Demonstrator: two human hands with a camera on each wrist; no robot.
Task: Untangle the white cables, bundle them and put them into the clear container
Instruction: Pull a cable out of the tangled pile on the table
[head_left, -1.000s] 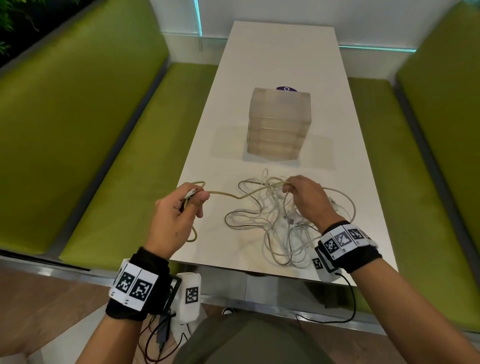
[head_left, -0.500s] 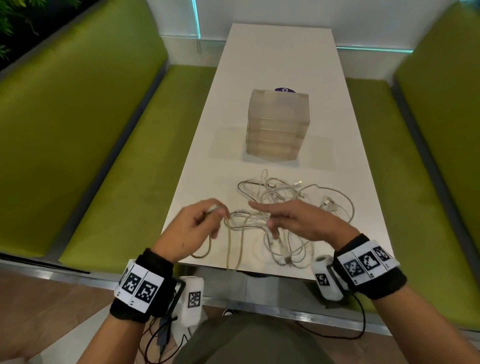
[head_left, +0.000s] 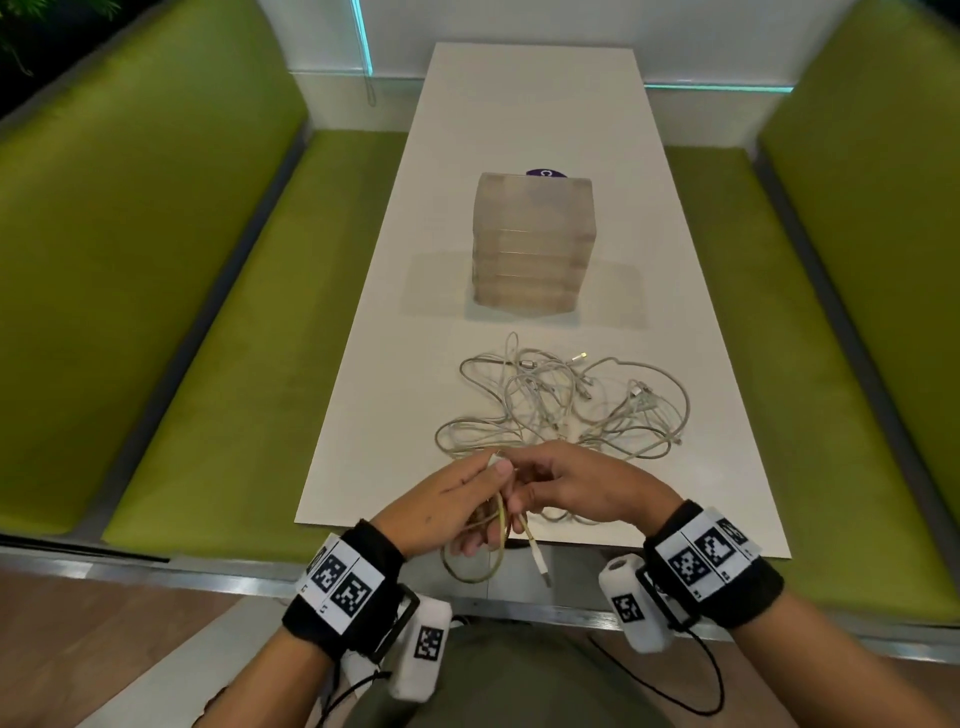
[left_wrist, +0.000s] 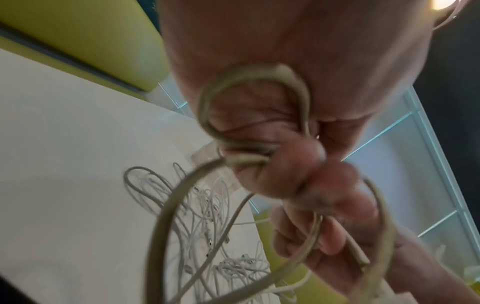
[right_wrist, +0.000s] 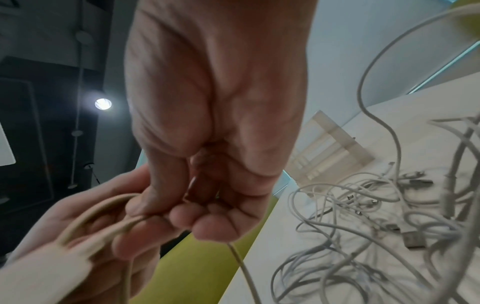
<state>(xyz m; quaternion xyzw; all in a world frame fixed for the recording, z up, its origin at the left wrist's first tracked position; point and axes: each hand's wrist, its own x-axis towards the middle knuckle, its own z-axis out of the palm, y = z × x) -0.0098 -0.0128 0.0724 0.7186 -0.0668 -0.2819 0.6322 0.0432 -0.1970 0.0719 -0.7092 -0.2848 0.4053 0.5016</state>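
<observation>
Fingers (head_left: 480, 543) of my left hand (head_left: 441, 506) now curl around the looped beige cable (head_left: 498, 525), and my right hand (head_left: 576, 486) has closed in to pinch it too, at the tabletop (head_left: 374, 441) edge. White cables (head_left: 566, 405) stay tangled before the clear container (head_left: 532, 241).

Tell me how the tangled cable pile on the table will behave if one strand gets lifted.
The cable pile is probably floppy: its thin strands lie in loose loops. Lifting one strand would likely drag others along, since they cross repeatedly. It looks light, so it may slide on the smooth table.
</observation>
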